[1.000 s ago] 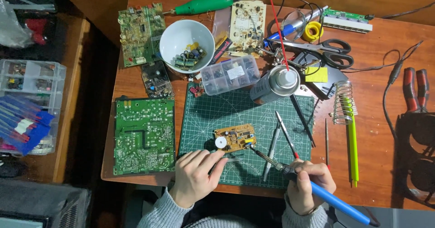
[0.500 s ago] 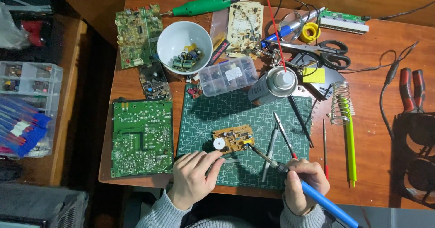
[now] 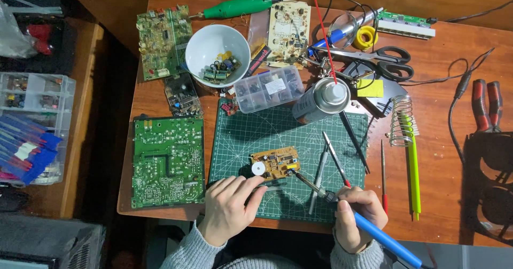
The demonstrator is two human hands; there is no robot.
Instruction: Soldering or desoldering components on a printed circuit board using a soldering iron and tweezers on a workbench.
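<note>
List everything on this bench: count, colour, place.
small circuit board: 1, tan, mat centre
cutting mat: 1, green, desk front
large circuit board: 1, green, left of mat
bowl: 1, white, holds small parts
parts box: 1, clear, behind mat
spray can: 1, silver, mat's far edge
rotary tool: 1, green, desk back
scissors: 1, black, back right
iron stand: 1, metal coil, right of mat
pliers: 1, red-handled, far right
soldering iron: 1, blue handle, tip at small board
left hand: steadies small board
right hand: grips iron

Bare left hand (image 3: 228,209), right hand (image 3: 357,215); grey ribbed knit sleeves.
</note>
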